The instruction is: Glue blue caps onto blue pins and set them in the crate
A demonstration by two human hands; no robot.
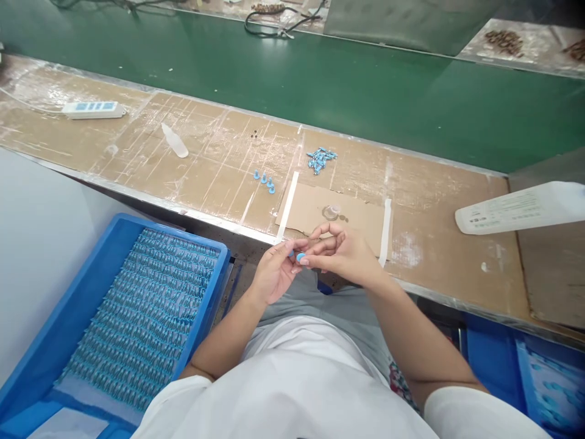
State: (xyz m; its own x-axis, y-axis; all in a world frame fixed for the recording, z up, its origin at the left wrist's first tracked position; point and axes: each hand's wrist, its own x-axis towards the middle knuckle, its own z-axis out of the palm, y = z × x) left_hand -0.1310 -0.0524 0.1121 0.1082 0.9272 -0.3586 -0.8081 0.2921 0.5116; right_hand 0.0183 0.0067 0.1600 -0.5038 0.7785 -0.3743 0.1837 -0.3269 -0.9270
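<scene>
Both hands meet just in front of the bench edge, above my lap. My left hand [275,272] and my right hand [340,252] pinch a small blue plastic piece [300,257] between their fingertips. Three similar blue pieces [265,180] stand upright on the bench beyond the hands. Farther back lies a small heap of blue parts [321,159]. A taped-down cardboard sheet [320,210] lies just past my hands, with a small clear ring [331,213] on it.
A blue tray [73,317] filled with rows of several blue pieces sits at my lower left. On the worn bench lie a white power strip [92,110], a small clear bottle [174,141] and a white bottle [516,209] on its side. A green conveyor belt [365,85] runs behind.
</scene>
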